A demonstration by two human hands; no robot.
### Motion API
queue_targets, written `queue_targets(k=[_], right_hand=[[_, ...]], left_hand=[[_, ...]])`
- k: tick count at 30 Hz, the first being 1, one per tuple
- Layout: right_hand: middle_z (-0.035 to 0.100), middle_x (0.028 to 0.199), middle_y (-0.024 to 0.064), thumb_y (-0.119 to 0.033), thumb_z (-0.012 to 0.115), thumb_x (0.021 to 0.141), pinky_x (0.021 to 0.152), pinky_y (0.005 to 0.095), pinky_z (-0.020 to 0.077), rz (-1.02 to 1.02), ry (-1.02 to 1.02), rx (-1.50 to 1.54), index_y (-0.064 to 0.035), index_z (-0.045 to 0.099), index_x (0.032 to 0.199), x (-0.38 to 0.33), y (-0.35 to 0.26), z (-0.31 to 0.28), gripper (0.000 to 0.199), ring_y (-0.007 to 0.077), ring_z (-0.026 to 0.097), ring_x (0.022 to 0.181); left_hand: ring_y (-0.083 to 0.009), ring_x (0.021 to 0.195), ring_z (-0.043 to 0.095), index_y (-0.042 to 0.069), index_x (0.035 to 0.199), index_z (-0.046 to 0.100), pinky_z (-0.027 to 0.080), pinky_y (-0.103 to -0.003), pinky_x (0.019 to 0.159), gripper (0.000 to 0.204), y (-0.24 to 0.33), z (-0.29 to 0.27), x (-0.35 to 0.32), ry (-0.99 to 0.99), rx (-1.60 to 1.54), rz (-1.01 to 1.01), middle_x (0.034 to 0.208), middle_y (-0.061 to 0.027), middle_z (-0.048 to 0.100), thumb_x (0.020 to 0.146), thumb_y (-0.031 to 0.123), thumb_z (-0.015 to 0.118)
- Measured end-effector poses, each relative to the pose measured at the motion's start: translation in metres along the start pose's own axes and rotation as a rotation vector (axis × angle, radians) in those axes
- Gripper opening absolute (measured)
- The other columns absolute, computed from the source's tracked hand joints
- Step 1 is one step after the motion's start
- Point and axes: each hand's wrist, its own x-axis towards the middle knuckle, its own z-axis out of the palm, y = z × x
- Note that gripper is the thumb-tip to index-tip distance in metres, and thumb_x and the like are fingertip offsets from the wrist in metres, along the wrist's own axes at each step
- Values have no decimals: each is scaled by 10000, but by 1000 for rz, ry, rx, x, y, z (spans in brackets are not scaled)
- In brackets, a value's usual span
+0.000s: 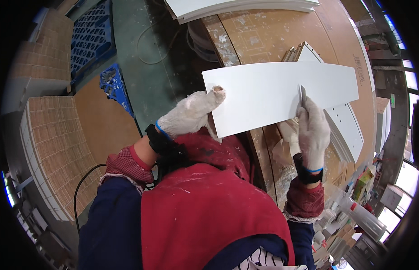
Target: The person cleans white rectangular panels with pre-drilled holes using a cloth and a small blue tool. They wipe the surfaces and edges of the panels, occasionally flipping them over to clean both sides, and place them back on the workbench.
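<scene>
A white curved-edge board (263, 92) is held up over the cardboard-covered table, tilted slightly. My left hand (191, 111), in a white knit glove, grips its left end, thumb on top and fingers beneath. In my gloved right hand (314, 130) is a thin grey blade, like a scraper (301, 95), whose tip meets or hovers just over the board's face; I cannot tell which. Its handle is hidden by the fingers. Below the board, to the right, lies a stack of white boards (346, 130) with small dark holes along them.
More white boards (245, 10) are stacked at the table's far edge. Cardboard (259, 38) covers the table, stained with white. To the left stand a blue plastic pallet (90, 40) and stacks of boards with brown edges (56, 153). A clear cylinder (362, 216) lies at the lower right.
</scene>
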Motion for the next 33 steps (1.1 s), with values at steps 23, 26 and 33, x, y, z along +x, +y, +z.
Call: queue_targets(k=[23,26,33], right_hand=[[575,758,72,-119,583,861,587,338,465,-245,-169,53,-94,605,1045,-11,-58,-1,187,217,591,653],[563,761,37,-134,574,858,588,329,465,-338,-243,-14,-120,591,1012,-25,-81,8,156,200,595,669],[600,827,46,-94,594,764,633,349,492,-467,-301,279,-94,595,1013,-47,-95,9,249,224,622,761]], left_hand=[[-191,774,689,-24,1245,510,598,-289,645,527,2,15,9,86,302,44,983,-134,660,1024,416,322],[-247,872,684,-20,1242,521,567,-307,771,375,-33,-24,26,155,1382,997,1005,-152,668,1017,259,410],[-358,1148,565,-42,1279,500,482,-390,939,427,-22,-4,9,19,1307,810,1210,-234,582,855,-34,549]])
